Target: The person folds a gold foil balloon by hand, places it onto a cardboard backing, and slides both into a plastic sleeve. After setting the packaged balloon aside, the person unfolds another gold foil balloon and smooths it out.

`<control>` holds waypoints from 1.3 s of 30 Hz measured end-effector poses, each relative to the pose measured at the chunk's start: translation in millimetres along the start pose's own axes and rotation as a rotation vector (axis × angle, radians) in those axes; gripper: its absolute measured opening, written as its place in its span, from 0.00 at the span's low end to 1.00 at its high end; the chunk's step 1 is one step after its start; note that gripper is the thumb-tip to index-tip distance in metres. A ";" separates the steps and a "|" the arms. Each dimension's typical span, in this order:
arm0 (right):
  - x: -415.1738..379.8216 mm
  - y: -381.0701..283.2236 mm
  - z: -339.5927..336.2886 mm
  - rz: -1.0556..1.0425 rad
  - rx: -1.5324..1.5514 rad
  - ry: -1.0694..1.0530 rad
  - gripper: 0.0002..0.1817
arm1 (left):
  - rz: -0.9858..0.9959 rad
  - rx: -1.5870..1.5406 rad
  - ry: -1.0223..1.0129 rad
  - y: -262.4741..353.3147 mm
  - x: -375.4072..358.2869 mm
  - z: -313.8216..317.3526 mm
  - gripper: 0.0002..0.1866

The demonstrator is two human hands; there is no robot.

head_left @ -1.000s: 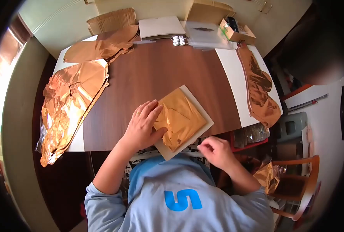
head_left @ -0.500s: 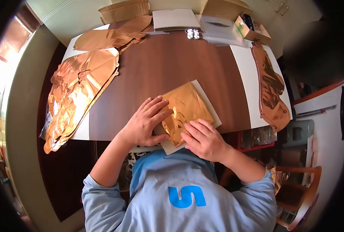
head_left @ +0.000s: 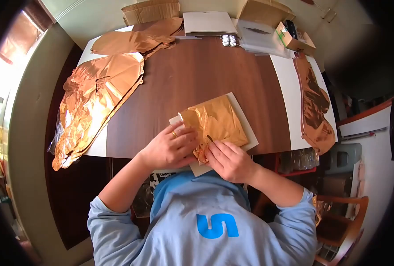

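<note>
A folded gold foil balloon (head_left: 223,122) lies on a white square board (head_left: 248,131) at the near edge of the table. My left hand (head_left: 172,144), with a ring on one finger, is curled over the foil's left edge, which is folded up and crumpled there. Beside it, my right hand (head_left: 231,162) has its fingers bent and drawn together on the foil's lower part, their tips close to the left hand's. The left thumb's tip and the right thumb are mostly hidden. Wrinkled foil shows between the two hands.
Flat copper-coloured foil balloons (head_left: 101,95) lie along the table's left side, another (head_left: 313,106) at the right. At the back are a white board stack (head_left: 209,23), white spools (head_left: 229,41), clear plastic sleeves (head_left: 261,39) and a small carton (head_left: 296,42). A wooden chair (head_left: 343,221) stands lower right.
My left hand has gone from lying spread on the foil to curling at its left edge, which is now lifted and creased. My right hand's fingers have drawn closer together. The view has shifted slightly.
</note>
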State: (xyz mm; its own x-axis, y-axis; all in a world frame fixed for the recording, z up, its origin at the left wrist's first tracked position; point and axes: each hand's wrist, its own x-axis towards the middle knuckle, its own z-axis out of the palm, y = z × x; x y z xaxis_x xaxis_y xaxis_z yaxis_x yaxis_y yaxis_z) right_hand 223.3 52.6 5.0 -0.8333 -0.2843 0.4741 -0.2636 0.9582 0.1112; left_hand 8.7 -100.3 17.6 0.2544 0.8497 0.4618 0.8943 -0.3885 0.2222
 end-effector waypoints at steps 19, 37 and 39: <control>4.3 5.0 -0.1 0.055 0.077 0.028 0.16 | 0.202 0.032 0.020 3.7 6.4 6.9 0.17; -2.4 2.0 -5.5 0.153 0.117 0.057 0.15 | 0.235 0.163 -0.050 17.7 7.6 5.4 0.12; -1.5 5.7 -7.4 0.157 0.135 0.062 0.15 | 0.228 0.141 -0.022 15.8 6.0 9.2 0.12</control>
State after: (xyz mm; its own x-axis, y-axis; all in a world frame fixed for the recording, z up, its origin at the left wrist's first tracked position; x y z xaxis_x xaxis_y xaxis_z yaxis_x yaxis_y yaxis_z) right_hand 226.6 58.7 11.4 -0.8389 -0.1251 0.5297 -0.1987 0.9765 -0.0840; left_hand 27.7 -98.1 16.0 0.4619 0.7542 0.4667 0.8549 -0.5187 -0.0077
